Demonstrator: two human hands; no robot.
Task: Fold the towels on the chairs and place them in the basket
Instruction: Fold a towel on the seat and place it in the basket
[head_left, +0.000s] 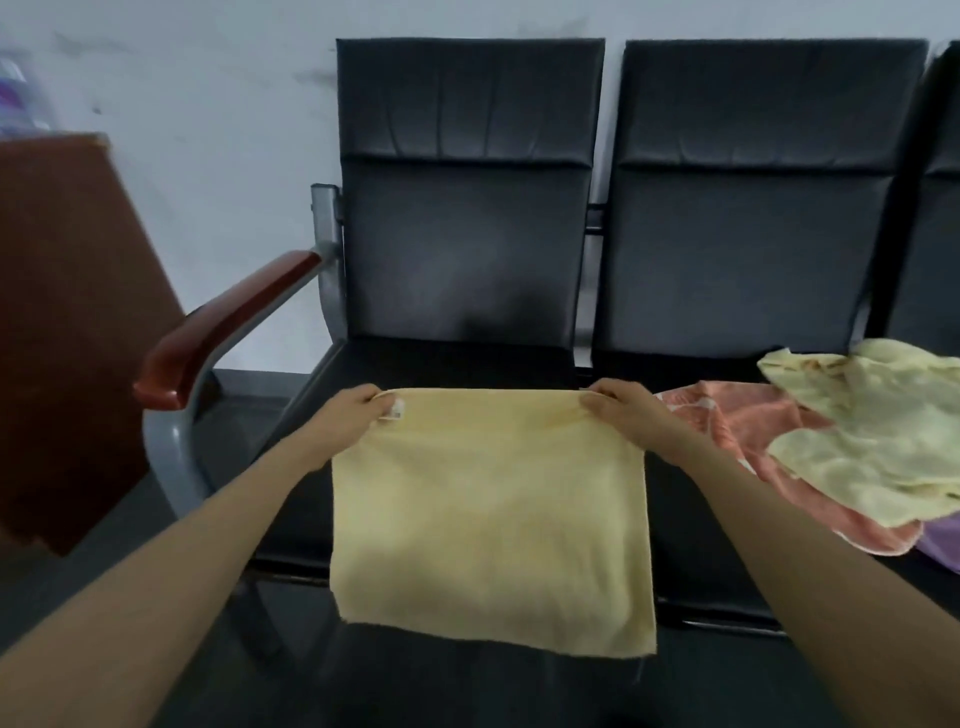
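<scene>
left hand (349, 415) and right hand (623, 410) each pinch a top corner of the yellow towel (488, 519) | towel hangs spread flat over the left chair seat (306, 415) | crumpled towels (852, 447) heaped on right seat

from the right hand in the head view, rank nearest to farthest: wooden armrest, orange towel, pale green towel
1. orange towel, just right of the right hand
2. pale green towel, farther right, lying on it
3. wooden armrest, far left

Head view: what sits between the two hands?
The top edge of the yellow towel spans the gap, pinched by the left hand and right hand at its upper corners. Head view shows it.
</scene>
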